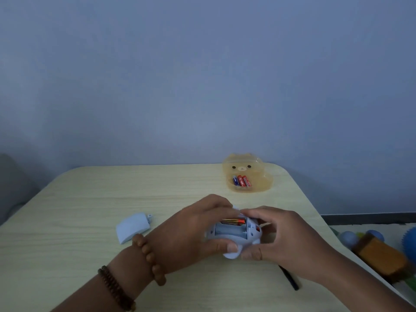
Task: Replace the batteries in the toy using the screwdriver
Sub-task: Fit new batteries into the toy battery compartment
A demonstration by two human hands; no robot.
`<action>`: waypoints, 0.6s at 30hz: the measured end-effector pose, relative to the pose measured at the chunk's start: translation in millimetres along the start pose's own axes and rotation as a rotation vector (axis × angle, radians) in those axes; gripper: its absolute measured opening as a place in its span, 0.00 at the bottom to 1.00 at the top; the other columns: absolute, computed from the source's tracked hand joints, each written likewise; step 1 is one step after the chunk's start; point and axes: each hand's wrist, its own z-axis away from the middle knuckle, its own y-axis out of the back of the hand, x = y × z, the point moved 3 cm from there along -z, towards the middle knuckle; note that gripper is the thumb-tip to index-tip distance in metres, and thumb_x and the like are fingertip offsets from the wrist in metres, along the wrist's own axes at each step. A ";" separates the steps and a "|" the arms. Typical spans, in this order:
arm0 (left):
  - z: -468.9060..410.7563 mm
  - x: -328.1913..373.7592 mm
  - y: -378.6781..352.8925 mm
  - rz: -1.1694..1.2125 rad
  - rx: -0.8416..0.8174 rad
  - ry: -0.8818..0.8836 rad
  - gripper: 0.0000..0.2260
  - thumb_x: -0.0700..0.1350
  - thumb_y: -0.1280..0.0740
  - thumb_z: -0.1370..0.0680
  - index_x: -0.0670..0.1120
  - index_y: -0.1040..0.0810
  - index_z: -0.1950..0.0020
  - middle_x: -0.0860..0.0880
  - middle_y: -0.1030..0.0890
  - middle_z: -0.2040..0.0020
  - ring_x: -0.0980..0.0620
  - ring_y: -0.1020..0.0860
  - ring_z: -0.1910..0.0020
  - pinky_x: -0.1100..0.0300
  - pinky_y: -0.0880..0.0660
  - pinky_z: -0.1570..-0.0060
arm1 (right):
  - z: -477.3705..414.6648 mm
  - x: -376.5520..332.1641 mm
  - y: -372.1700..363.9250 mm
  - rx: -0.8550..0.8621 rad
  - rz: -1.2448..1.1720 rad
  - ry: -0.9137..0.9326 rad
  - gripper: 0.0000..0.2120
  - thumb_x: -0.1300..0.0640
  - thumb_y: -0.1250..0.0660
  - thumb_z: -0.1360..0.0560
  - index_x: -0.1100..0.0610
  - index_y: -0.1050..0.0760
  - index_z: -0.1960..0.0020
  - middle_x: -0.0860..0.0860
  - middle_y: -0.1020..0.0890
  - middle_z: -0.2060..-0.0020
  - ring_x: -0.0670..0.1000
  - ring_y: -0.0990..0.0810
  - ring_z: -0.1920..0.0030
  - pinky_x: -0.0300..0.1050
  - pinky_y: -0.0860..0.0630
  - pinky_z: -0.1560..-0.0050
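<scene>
A pale blue toy (231, 236) lies upside down on the table with its battery compartment open. One orange battery (233, 221) sits in the far slot; the nearer slots look bare. My left hand (191, 230) grips the toy from the left, thumb on its near edge. My right hand (276, 235) holds the toy's right side, fingertips at the battery's end. The blue battery cover (132, 229) lies to the left on the table. A dark screwdriver (290, 279) lies partly hidden under my right wrist.
A translucent yellow bear-shaped box (258, 176) stands open at the back right, with three batteries (241, 181) inside. The light wooden table (112, 199) ends at the right, where colourful toys (382, 253) lie on the floor.
</scene>
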 end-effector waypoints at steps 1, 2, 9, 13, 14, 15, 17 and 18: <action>2.7 -6.2 9.8 0.066 0.097 0.032 0.21 0.58 0.33 0.24 0.54 0.27 0.32 0.59 0.28 0.36 0.59 0.26 0.39 0.61 0.25 0.43 | 0.0 2.3 -0.1 0.006 -0.001 -0.009 0.31 0.50 0.15 0.39 0.40 0.20 0.39 0.37 0.16 0.46 0.38 0.17 0.47 0.35 0.21 0.48; 7.1 -17.4 20.9 0.082 0.204 0.071 0.17 0.52 0.30 0.24 0.53 0.25 0.35 0.58 0.26 0.39 0.58 0.23 0.42 0.63 0.24 0.45 | -0.4 4.3 -0.3 0.015 -0.002 -0.016 0.32 0.50 0.15 0.40 0.40 0.20 0.38 0.35 0.17 0.46 0.37 0.17 0.47 0.33 0.22 0.49; 27.6 -67.5 21.0 -0.176 0.035 0.329 0.20 0.50 0.28 0.25 0.53 0.25 0.33 0.58 0.25 0.37 0.66 0.28 0.47 0.70 0.31 0.42 | -3.3 3.2 -1.5 0.016 0.003 -0.002 0.32 0.46 0.15 0.41 0.37 0.23 0.40 0.30 0.19 0.46 0.35 0.19 0.47 0.26 0.25 0.53; 25.3 -69.4 18.5 -0.112 0.027 0.374 0.20 0.47 0.27 0.26 0.56 0.24 0.34 0.65 0.27 0.41 0.71 0.28 0.56 0.80 0.37 0.51 | -2.7 3.3 -3.0 0.013 -0.011 -0.009 0.31 0.49 0.15 0.40 0.37 0.22 0.40 0.31 0.18 0.47 0.36 0.18 0.47 0.28 0.23 0.51; 24.9 -69.7 19.3 -0.116 0.014 0.366 0.18 0.47 0.27 0.26 0.57 0.23 0.36 0.66 0.27 0.45 0.71 0.28 0.58 0.80 0.37 0.54 | -2.2 4.7 -3.3 0.015 -0.013 -0.015 0.32 0.49 0.15 0.40 0.39 0.22 0.39 0.32 0.18 0.46 0.37 0.17 0.47 0.31 0.22 0.49; 23.7 -69.5 19.8 -0.121 0.019 0.336 0.16 0.49 0.28 0.27 0.56 0.21 0.39 0.65 0.25 0.48 0.71 0.28 0.58 0.78 0.36 0.53 | -1.4 5.9 -3.4 0.018 -0.016 -0.018 0.32 0.49 0.15 0.40 0.40 0.22 0.38 0.33 0.17 0.46 0.37 0.17 0.47 0.33 0.21 0.48; 23.1 -69.1 19.2 -0.108 0.040 0.307 0.15 0.54 0.30 0.30 0.55 0.18 0.44 0.62 0.23 0.51 0.67 0.26 0.58 0.72 0.31 0.53 | -0.3 7.2 -3.2 0.025 -0.024 -0.019 0.32 0.50 0.15 0.39 0.41 0.21 0.38 0.34 0.17 0.46 0.38 0.17 0.47 0.34 0.21 0.47; 23.4 -69.2 19.0 -0.103 0.053 0.321 0.15 0.55 0.29 0.31 0.55 0.17 0.45 0.61 0.23 0.52 0.65 0.25 0.59 0.73 0.31 0.55 | 0.0 7.2 -3.1 0.028 -0.023 -0.017 0.32 0.51 0.15 0.39 0.41 0.21 0.38 0.34 0.17 0.46 0.38 0.17 0.47 0.34 0.21 0.48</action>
